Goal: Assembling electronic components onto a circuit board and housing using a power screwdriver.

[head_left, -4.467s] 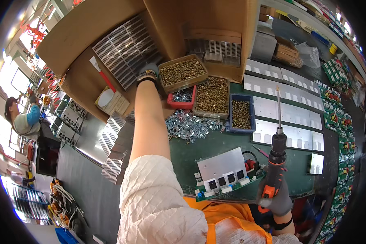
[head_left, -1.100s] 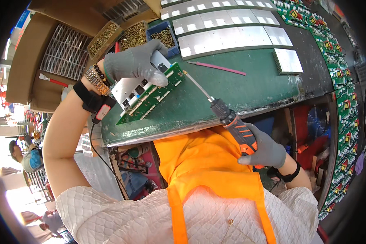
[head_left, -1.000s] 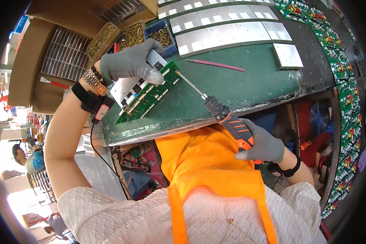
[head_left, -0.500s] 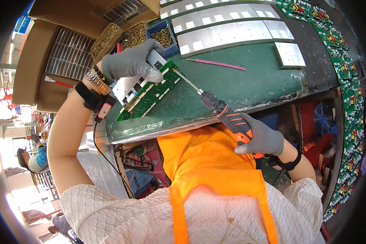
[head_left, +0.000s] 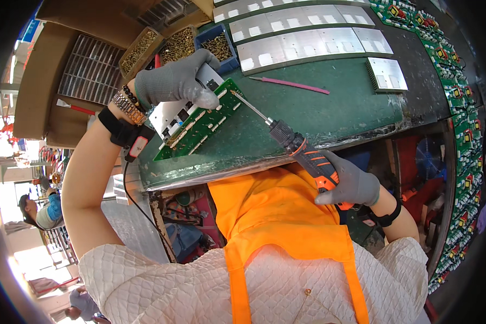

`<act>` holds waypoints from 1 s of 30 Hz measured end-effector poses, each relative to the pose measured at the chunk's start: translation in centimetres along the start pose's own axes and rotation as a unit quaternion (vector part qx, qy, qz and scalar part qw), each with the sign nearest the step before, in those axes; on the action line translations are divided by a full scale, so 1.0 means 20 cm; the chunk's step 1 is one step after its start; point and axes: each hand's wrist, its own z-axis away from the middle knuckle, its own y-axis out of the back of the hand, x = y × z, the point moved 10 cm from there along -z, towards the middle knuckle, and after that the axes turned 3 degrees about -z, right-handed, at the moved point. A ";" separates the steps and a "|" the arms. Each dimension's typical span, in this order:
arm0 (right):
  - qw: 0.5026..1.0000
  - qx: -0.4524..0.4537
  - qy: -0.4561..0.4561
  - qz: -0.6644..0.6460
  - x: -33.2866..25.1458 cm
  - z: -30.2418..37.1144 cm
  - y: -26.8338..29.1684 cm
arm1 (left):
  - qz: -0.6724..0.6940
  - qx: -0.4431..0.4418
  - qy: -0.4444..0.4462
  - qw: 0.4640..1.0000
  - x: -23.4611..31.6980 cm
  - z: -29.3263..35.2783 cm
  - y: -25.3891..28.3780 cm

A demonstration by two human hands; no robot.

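My left hand (head_left: 178, 83), in a grey glove, grips a green circuit board (head_left: 209, 123) with a silver heatsink (head_left: 166, 114) against its far side. The board stands tilted over the green bench, its soldered face turned toward my right. Closed around an orange and black electric screwdriver (head_left: 308, 156) is my gloved right hand (head_left: 351, 181). The long bit (head_left: 252, 107) reaches up and left to the board's upper right corner. Its tip is at or very close to the board there; a screw under it is too small to make out.
Bins of brass-coloured screws (head_left: 216, 47) stand at the back left beside a cardboard box holding heatsinks (head_left: 90, 70). Rows of silver heatsink blocks (head_left: 302, 46) line the back, a pink-handled tool (head_left: 291, 85) before them. Populated circuit boards (head_left: 464, 140) run along the right. A person (head_left: 43, 210) is far left.
Very little differs. The view has shifted slightly, while the screwdriver bit stays at the same corner of the board and both hands keep their grips.
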 end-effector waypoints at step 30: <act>0.934 -0.096 -0.100 -0.329 -0.05 0.10 -0.34 | -0.062 -0.002 -0.022 0.998 -0.01 -0.02 -0.02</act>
